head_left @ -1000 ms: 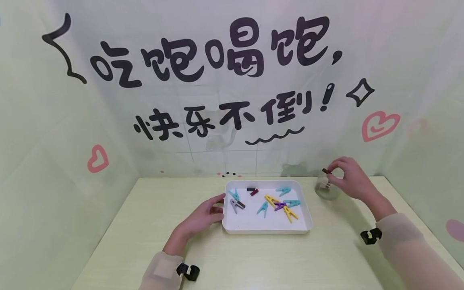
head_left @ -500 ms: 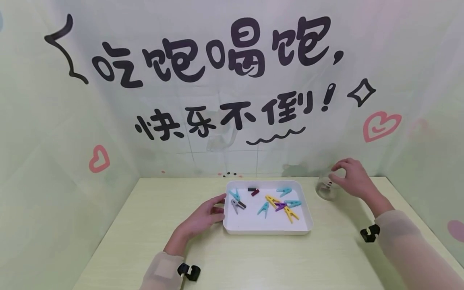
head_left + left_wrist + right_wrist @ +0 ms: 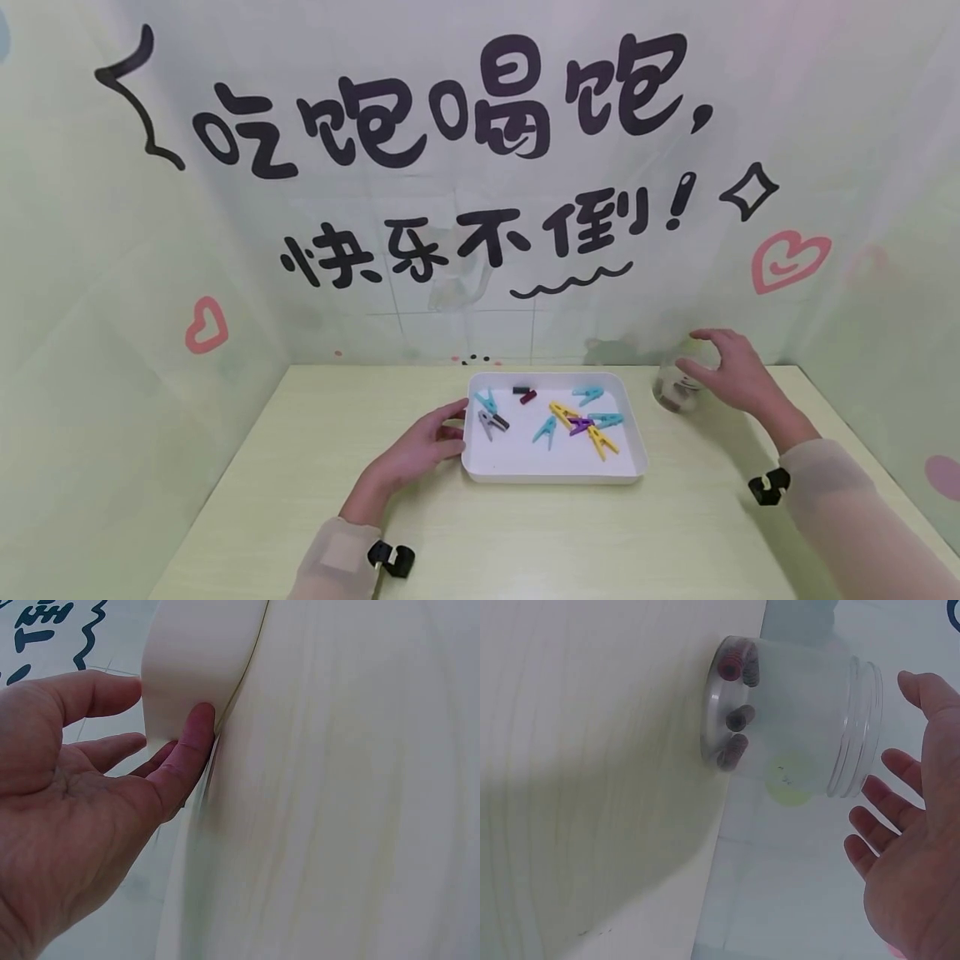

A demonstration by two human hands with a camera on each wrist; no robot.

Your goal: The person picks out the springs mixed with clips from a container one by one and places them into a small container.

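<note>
My right hand [image 3: 738, 372] is above the mouth of a clear jar [image 3: 802, 712], its thumb and fingers spread with nothing between them. Several small ridged cylinders [image 3: 740, 718], dark red and dark grey-brown, lie at the jar's bottom. My left hand [image 3: 420, 450] rests its fingertips against the left end wall of a white tray [image 3: 555, 479]; the left wrist view shows the fingertips at the outer wall. Inside the tray are turquoise, yellow, purple and grey clothespins, such as a turquoise clothespin [image 3: 545, 432], plus a dark red cylinder [image 3: 528, 397] and a couple of dark ones.
The jar stands near the back edge of the light wooden table [image 3: 525, 542], right of the tray. Behind it hangs a pale curtain [image 3: 450, 325] with black lettering and pink hearts. More curtain closes off both sides.
A second ago my right thumb and fingers pinched a small dark brown cylinder over the jar. It has been let go, and the fingers have spread apart. My left hand stays at the tray.
</note>
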